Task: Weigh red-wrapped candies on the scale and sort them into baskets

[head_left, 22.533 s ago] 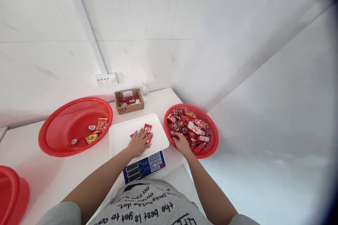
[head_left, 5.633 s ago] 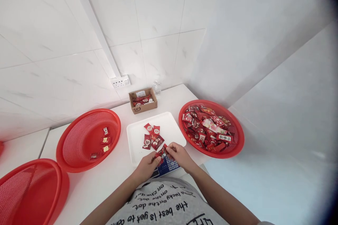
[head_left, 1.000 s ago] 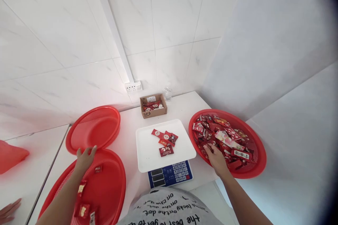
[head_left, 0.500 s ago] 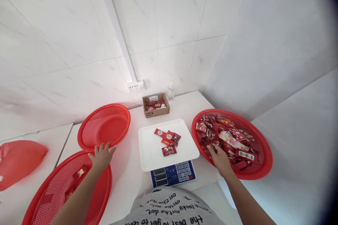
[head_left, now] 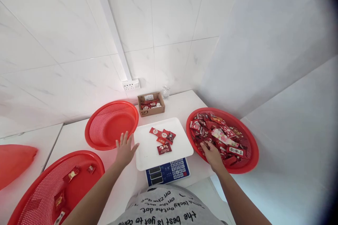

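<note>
My left hand (head_left: 125,152) is open with its fingers spread, between the plain red basket (head_left: 112,143) and the left edge of the white tray (head_left: 144,158). On that tray, which rests on a digital scale (head_left: 167,171), lie several small red candy packets (head_left: 164,148). My right hand (head_left: 211,153) reaches into the right red basket (head_left: 252,161), its fingers drawn together at the near left of a heap of wrapped candies (head_left: 203,132). Whether a packet is between those fingertips is hidden. A pale flowered packet (head_left: 224,137) lies just beyond the hand.
A larger red basket (head_left: 99,163) with a few packets stands at the lower left. At the back are a small cardboard box (head_left: 151,110) of packets and a clear cup (head_left: 165,92) against the wall. A red bag (head_left: 16,165) lies far left.
My left hand has moved right, towards the tray. The plain red basket has shifted right, closer to the tray. My right hand stays in the candy basket; the view has turned slightly.
</note>
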The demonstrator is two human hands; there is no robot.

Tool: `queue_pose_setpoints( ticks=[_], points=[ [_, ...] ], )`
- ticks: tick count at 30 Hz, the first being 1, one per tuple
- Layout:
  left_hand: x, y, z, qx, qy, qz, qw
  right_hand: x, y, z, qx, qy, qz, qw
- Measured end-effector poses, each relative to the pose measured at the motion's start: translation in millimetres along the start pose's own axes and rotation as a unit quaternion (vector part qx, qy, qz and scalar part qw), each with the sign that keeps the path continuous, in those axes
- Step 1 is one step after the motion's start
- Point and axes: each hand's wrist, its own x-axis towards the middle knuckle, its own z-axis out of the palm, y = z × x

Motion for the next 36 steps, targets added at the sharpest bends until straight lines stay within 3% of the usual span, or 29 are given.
queue_pose_setpoints(
  ticks=[3,5,13,18,23,25,30,36],
  points=[
    [7,34,15,-0.049,-0.02,0.121,0.991,2,1,0,-0.025,0.008,-0.017,1.0],
    [15,56,23,-0.083,-0.045,0.165,0.982,3,3,1,-0.034,0.021,-0.035,0.999],
    [40,113,32,-0.097,-0.107,0.201,0.969,2,2,0,-0.054,0.025,-0.036,0.998],
    [29,130,38,-0.079,-0.112,0.244,0.96,-1,-4,-1,-0.054,0.03,-0.048,0.997],
    [21,129,39,-0.06,-0.045,0.294,0.953,0,-2,0,-0.047,0.03,-0.061,0.997],
    [22,128,36,-0.058,-0.052,0.318,0.945,1,0,0,-0.053,0.031,-0.057,0.996],
    [28,125,31,-0.123,-0.104,0.251,0.954,0,-3,-1,-0.064,0.023,-0.047,0.997],
    [44,115,22,-0.213,-0.041,0.117,0.969,-1,-4,0,-0.06,0.015,-0.042,0.997]
  ],
)
